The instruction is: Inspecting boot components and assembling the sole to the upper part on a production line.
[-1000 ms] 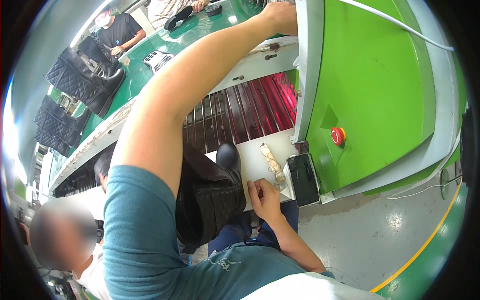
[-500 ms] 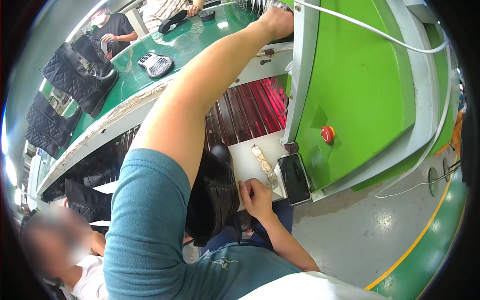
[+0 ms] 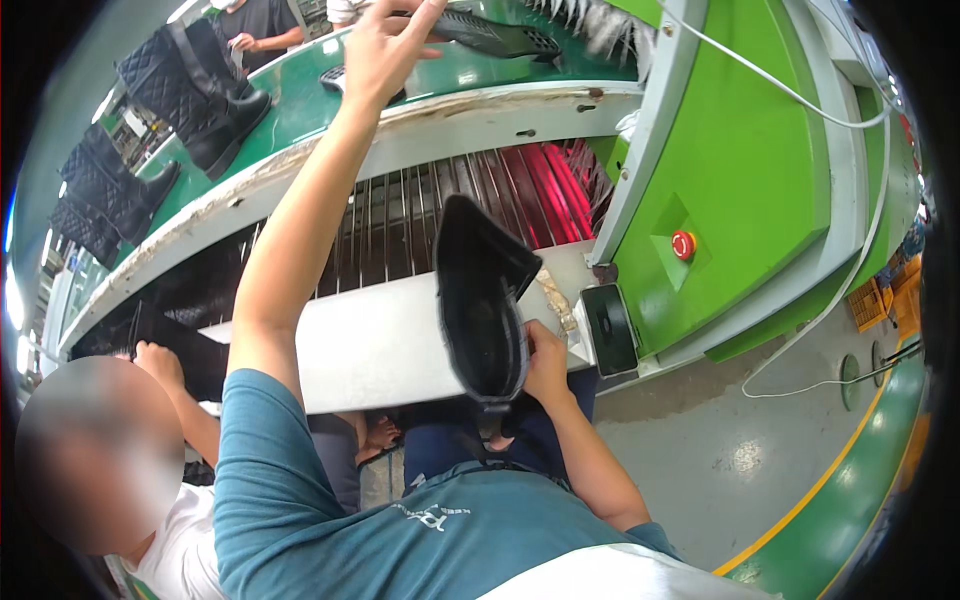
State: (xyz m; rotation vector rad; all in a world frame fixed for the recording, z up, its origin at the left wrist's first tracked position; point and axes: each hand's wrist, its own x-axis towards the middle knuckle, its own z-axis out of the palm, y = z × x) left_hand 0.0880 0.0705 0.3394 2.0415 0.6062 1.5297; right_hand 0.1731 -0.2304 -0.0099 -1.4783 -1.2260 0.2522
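Note:
My left hand (image 3: 385, 50) reaches up to the far green surface, its fingers closed at the near end of a black shoe sole (image 3: 500, 38); its fingertips are partly cut off by the upper edge. A tall black boot (image 3: 480, 340) stands before me at the white ledge, its shaft opening facing up toward me and its foot hidden. My right hand (image 3: 545, 362) is closed at the right side of the shaft's rim. A second, pale-bottomed sole (image 3: 334, 78) lies on the green surface, mostly hidden behind my left forearm.
Quilted black boots (image 3: 190, 95) stand on the green conveyor (image 3: 300, 70) at the left. Below it run metal rollers (image 3: 400, 215) under red light. A phone (image 3: 608, 330) rests at the white ledge (image 3: 370, 340). A green machine (image 3: 740, 200) with a red button stands right. A co-worker (image 3: 175, 540) sits left.
My left hand has come back leftward from the bristle curtain with a sole in it. The boot has turned so its opening shows, and my right hand has moved to its rim.

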